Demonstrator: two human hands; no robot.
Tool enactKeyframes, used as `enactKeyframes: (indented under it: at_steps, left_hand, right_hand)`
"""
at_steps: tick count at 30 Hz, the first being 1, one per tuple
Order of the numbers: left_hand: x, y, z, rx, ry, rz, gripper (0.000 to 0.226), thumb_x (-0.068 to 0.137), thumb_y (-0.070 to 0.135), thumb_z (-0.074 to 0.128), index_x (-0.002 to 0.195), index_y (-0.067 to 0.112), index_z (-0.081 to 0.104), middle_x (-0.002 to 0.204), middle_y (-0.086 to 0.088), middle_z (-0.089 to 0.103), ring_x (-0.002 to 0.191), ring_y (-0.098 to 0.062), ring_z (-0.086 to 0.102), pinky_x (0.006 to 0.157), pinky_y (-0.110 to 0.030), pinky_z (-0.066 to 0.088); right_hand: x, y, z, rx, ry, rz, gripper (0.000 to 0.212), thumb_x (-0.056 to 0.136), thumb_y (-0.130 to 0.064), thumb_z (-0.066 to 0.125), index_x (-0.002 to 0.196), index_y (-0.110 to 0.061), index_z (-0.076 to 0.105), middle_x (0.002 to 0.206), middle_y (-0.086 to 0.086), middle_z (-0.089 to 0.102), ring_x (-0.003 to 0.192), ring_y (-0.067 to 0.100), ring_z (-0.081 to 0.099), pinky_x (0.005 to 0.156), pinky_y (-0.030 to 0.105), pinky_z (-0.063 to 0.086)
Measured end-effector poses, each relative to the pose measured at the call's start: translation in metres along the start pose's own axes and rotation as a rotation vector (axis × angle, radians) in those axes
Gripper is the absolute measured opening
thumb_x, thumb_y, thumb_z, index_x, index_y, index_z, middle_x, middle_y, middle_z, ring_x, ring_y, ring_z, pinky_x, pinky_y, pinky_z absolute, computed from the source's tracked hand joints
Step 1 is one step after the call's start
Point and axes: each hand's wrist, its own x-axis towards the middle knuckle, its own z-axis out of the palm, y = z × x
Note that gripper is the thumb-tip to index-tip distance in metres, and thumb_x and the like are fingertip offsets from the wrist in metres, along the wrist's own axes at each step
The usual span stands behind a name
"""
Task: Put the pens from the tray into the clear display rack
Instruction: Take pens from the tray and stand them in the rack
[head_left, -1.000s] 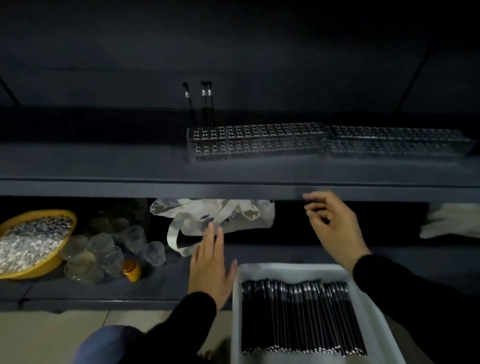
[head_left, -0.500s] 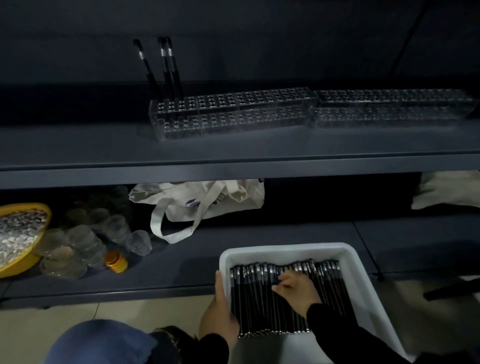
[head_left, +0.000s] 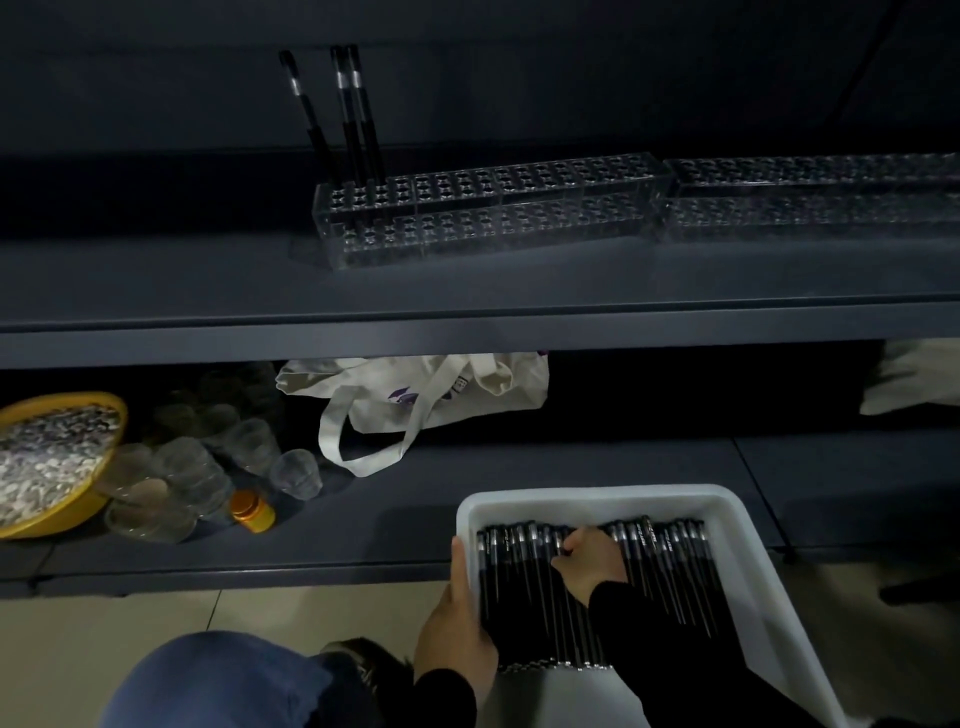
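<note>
While my left hand (head_left: 457, 631) grips the white plastic tray (head_left: 748, 551), my right hand (head_left: 592, 564) curls onto black pens (head_left: 524, 582) lying six-to-twelve; the clear plastic display rack (head_left: 488, 213) waits at twelve o'clock.

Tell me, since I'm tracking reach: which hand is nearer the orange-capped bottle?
Left. The left hand grips the tray's left rim, nearer the orange-capped bottle; the right hand lies farther right, on the pens.

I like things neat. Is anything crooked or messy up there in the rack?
Yes. One pen in the clear rack leans left, while the two pens beside it stand straighter.
</note>
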Motion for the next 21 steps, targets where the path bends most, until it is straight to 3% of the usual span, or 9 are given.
enactKeyframes:
  at_steps: [4, 7, 11, 15, 16, 18, 21]
  left_hand:
    - [-0.001, 0.002, -0.002, 0.02, -0.018, -0.008, 0.097, 0.092, 0.011, 0.048, 0.141, 0.03, -0.034, 0.121, -0.002, 0.058, 0.101, -0.017, 0.06, 0.088, -0.026, 0.048]
    - [0.0, -0.001, -0.006, 0.111, -0.068, 0.053, 0.097, 0.093, 0.021, 0.049, 0.141, 0.028, -0.035, 0.132, -0.003, 0.053, 0.108, -0.018, 0.058, 0.088, -0.026, 0.047]
    - [0.002, 0.004, -0.037, 0.285, -0.101, 0.182, 0.092, 0.094, 0.049, 0.047, 0.145, 0.03, -0.027, 0.156, 0.001, 0.024, 0.13, -0.017, 0.045, 0.1, -0.026, 0.04]
    - [-0.001, 0.024, -0.101, 0.155, 0.17, 0.349, 0.069, 0.097, 0.047, 0.043, 0.146, 0.039, -0.004, 0.155, 0.013, 0.017, 0.138, -0.009, 0.031, 0.105, -0.015, 0.028]
    - [-0.002, 0.033, -0.121, 0.133, 0.277, 0.433, 0.062, 0.097, 0.044, 0.045, 0.144, 0.04, 0.006, 0.151, 0.016, 0.021, 0.136, -0.008, 0.032, 0.103, -0.011, 0.025]
    - [0.003, 0.047, -0.159, 0.115, 0.575, 0.578, 0.052, 0.092, 0.042, 0.047, 0.141, 0.025, 0.036, 0.141, 0.008, 0.039, 0.125, -0.012, 0.041, 0.102, -0.012, 0.025]
    - [0.022, 0.066, -0.208, -0.08, 0.839, 0.566, 0.051, 0.091, 0.039, 0.054, 0.13, 0.006, 0.05, 0.13, -0.011, 0.051, 0.119, -0.02, 0.047, 0.104, -0.031, 0.038]
  right_hand:
    - [0.0, 0.006, 0.004, 0.079, 0.003, -0.025, 0.013, 0.084, -0.009, 0.062, 0.086, -0.014, 0.05, 0.101, 0.007, 0.063, 0.102, 0.023, 0.06, 0.082, 0.022, 0.042]
    - [-0.005, 0.011, -0.002, 0.151, 0.043, -0.104, 0.017, 0.082, -0.007, 0.064, 0.086, -0.015, 0.051, 0.077, -0.006, 0.056, 0.087, 0.018, 0.058, 0.072, 0.018, 0.037]
    - [-0.021, 0.012, -0.038, 0.091, -0.002, -0.292, 0.021, 0.085, -0.008, 0.065, 0.084, -0.018, 0.047, 0.072, -0.007, 0.05, 0.075, 0.014, 0.054, 0.07, 0.019, 0.043]
    - [-0.04, -0.004, -0.105, -0.019, -0.262, -0.443, 0.017, 0.086, -0.011, 0.067, 0.09, -0.021, 0.054, 0.073, -0.008, 0.05, 0.066, 0.004, 0.047, 0.07, 0.008, 0.041]
    - [-0.045, -0.013, -0.123, -0.014, -0.249, -0.482, 0.022, 0.086, -0.009, 0.067, 0.091, -0.026, 0.054, 0.075, -0.007, 0.053, 0.066, 0.003, 0.049, 0.071, 0.008, 0.042]
    - [-0.06, -0.038, -0.158, 0.084, -0.141, -0.573, 0.04, 0.082, -0.001, 0.069, 0.096, -0.035, 0.054, 0.079, -0.004, 0.055, 0.064, 0.003, 0.05, 0.069, 0.013, 0.045]
    - [-0.086, -0.097, -0.206, 0.199, 0.053, -0.784, 0.055, 0.081, -0.005, 0.072, 0.108, -0.046, 0.049, 0.086, -0.001, 0.055, 0.066, 0.009, 0.055, 0.071, 0.021, 0.049]
